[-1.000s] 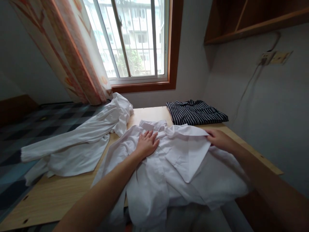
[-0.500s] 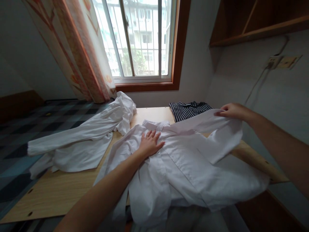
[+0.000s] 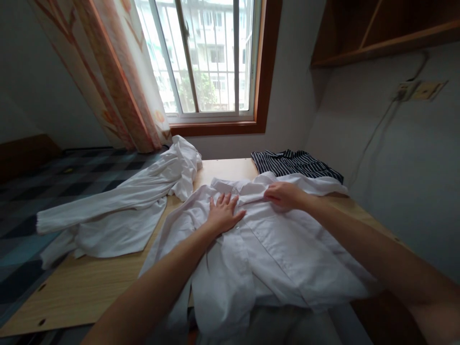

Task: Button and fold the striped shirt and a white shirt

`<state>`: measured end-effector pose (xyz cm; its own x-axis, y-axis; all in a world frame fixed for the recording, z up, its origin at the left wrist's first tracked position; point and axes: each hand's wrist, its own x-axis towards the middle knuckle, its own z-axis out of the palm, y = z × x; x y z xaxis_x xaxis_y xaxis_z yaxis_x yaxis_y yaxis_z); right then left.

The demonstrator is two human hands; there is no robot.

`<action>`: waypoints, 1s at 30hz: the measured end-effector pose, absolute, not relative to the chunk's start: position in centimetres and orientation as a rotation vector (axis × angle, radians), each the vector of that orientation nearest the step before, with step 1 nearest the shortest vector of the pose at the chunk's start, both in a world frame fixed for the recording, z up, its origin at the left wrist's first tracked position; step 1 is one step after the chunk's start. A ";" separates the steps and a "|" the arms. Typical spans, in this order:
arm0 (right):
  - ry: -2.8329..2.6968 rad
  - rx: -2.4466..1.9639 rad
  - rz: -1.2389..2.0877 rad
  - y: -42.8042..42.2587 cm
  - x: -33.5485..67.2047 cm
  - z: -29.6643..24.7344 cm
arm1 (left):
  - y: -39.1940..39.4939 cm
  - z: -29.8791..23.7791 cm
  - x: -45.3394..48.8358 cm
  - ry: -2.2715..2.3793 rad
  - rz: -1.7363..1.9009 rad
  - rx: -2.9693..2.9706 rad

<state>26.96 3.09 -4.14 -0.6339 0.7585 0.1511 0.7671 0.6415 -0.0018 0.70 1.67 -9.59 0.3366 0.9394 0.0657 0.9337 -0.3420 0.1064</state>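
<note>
A white button-up shirt (image 3: 276, 239) lies spread over the wooden board, its collar toward the window and its hem hanging past the near edge. My left hand (image 3: 225, 213) rests flat on the upper chest, just below the collar, fingers spread. Close to the shoulder on the right, my right hand (image 3: 283, 195) is closed with its fingers curled on the shirt's cloth. Beyond that hand, one sleeve stretches rightward in front of a folded black-and-white striped garment (image 3: 287, 163). My right forearm covers some of the shirt's right side.
Another white garment (image 3: 122, 215) lies crumpled on the left, partly on the wooden board (image 3: 82, 292) and partly over the checked bedding (image 3: 21, 206). A window with a patterned curtain (image 3: 118, 96) stands behind. A shelf (image 3: 388, 43) and a socket with a cable (image 3: 408, 91) are at right.
My right hand has moved left from the raised sleeve to the shirt's shoulder. The sleeve now lies down along the striped garment. My left hand has stayed in place.
</note>
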 end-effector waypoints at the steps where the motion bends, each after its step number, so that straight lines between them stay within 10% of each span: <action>1: -2.732 -1.196 -0.043 2.6 26.6 -5.1 | 1.6 -9.5 0.8 1.779 0.169 2.517; 18: -2.498 -1.510 0.195 -8.8 25.4 -11.6 | 2.0 -6.7 1.9 1.910 0.074 2.295; 30: -2.460 -1.595 0.247 -7.0 25.1 -5.2 | -1.1 -9.4 2.9 1.877 0.189 2.471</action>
<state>25.11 -6.98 -5.24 -0.3983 0.9142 0.0755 0.8808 0.4041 -0.2467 2.90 -1.10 -9.44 0.2639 0.9615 0.0768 0.9575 -0.2708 0.0998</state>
